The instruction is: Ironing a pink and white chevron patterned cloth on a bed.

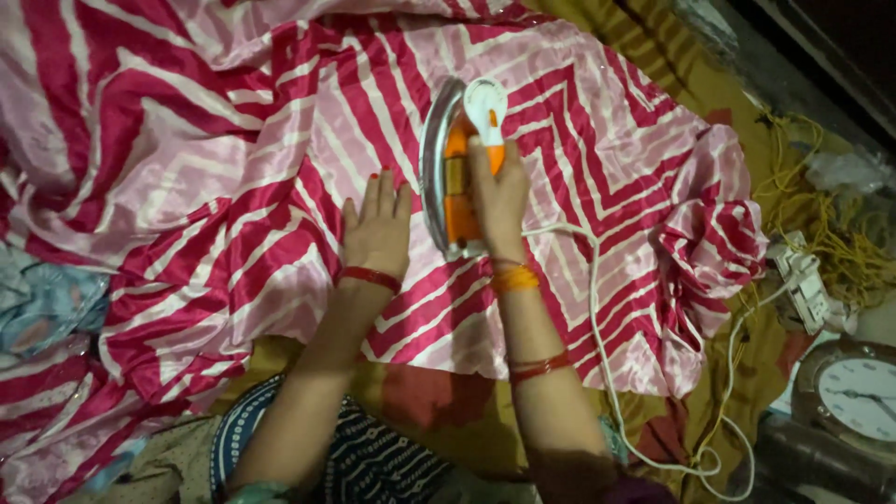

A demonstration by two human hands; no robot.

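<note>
Striped satin cloth (233, 187), right hand (497, 201) gripping iron (457, 168), soleplate hidden

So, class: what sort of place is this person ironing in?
Probably a home, with ironing done low down on a spread cloth. Clues: the electric iron on striped satin fabric, a round clock, and a power strip.

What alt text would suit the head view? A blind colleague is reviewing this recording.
Seen from above, a person's right hand grips an orange and white iron on pink and red zigzag satin fabric, while the left hand lies flat on the cloth beside it. The iron's white cord trails right towards a power strip and a clock.
</note>
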